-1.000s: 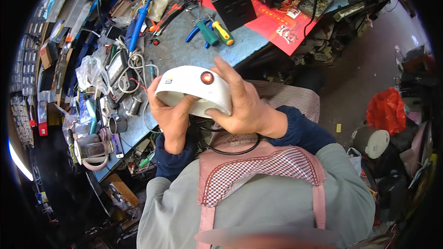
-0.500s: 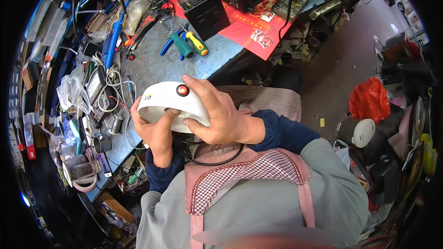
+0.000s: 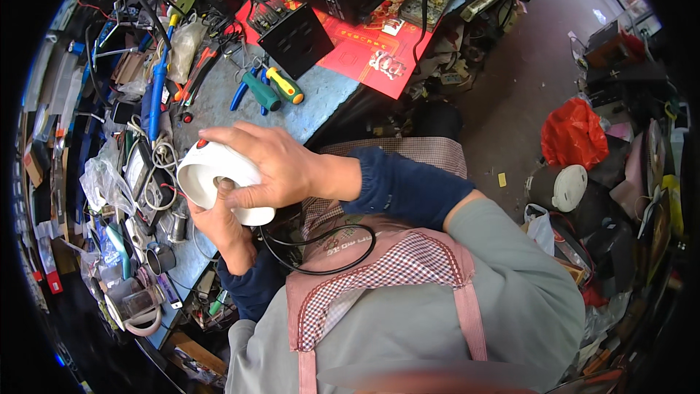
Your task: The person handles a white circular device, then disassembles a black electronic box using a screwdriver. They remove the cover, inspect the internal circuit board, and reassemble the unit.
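Observation:
Both hands hold a white, curved plastic appliance housing [image 3: 222, 163] above my lap, near the bench's front edge. My right hand [image 3: 281, 164] wraps over its top and right side, fingers lying by a red button [image 3: 203, 144] that is partly covered. From below, my left hand [image 3: 222, 230] grips the lower left rim, its thumb reaching into the opening. What lies inside the housing is mostly hidden by the thumbs. A black cord [image 3: 321, 271] hangs beneath the housing and loops across my pink apron [image 3: 354, 255].
On the blue bench [image 3: 321, 102] lie a green-handled screwdriver [image 3: 261, 93], a yellow-green one [image 3: 284, 86] and a blue soldering iron [image 3: 156, 95]. Behind stands a black box [image 3: 295, 40] on red paper [image 3: 364, 55]. A clear jug [image 3: 135, 299] sits left; a red bag [image 3: 574, 133] lies right.
Both hands have moved left with the housing and turned it. The red button, facing up in the open before, is now partly under my right fingers. The view has shifted slightly.

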`<act>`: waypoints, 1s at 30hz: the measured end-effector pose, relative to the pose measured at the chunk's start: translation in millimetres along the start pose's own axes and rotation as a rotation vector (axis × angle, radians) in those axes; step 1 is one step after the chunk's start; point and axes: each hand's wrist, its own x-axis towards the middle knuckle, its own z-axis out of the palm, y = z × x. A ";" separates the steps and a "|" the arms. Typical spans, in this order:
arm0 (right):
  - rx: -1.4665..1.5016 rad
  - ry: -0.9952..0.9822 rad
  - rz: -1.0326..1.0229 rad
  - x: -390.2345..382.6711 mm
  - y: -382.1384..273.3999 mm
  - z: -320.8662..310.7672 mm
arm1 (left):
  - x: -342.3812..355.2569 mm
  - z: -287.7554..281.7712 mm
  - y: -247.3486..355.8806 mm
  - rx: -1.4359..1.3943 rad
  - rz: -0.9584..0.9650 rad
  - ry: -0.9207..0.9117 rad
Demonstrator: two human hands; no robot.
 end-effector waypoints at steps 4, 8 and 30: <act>0.108 0.109 -0.013 0.2 24.3 6.1 | 5.0 1.8 -3.7 0.120 0.052 0.012; 0.185 0.116 -0.014 -5.7 32.8 2.4 | 4.5 10.1 3.2 0.192 0.033 0.023; 0.194 0.120 0.069 -4.0 29.5 -2.2 | 6.4 5.3 -1.1 0.313 0.002 0.040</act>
